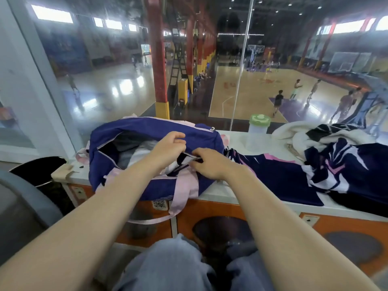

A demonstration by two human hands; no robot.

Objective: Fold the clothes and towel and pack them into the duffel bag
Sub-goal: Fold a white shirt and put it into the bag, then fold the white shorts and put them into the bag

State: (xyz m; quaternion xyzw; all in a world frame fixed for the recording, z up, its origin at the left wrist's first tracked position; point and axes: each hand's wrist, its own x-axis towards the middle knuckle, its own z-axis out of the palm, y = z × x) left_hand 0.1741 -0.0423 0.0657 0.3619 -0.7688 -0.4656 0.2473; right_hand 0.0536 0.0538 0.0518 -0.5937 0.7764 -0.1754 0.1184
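A navy duffel bag [147, 129] with pale pink straps lies on the white counter, its top opening gaping toward me. Grey and white fabric shows inside. My left hand [168, 147] pinches the bag's far opening edge. My right hand [212, 162] grips a dark navy-and-white garment [186, 159] at the near edge of the opening, partly tucked in. To the right, a navy jersey [279, 175] with pink and white marks lies flat, and beyond it sits a heap of a white towel [298, 133] and another patterned navy garment [344, 171].
A clear bottle with a green lid [259, 131] stands at the counter's back edge against the glass wall. The counter [235, 194] tops orange lockers. A black object [39, 169] and a grey chair back are at left. My knees are below.
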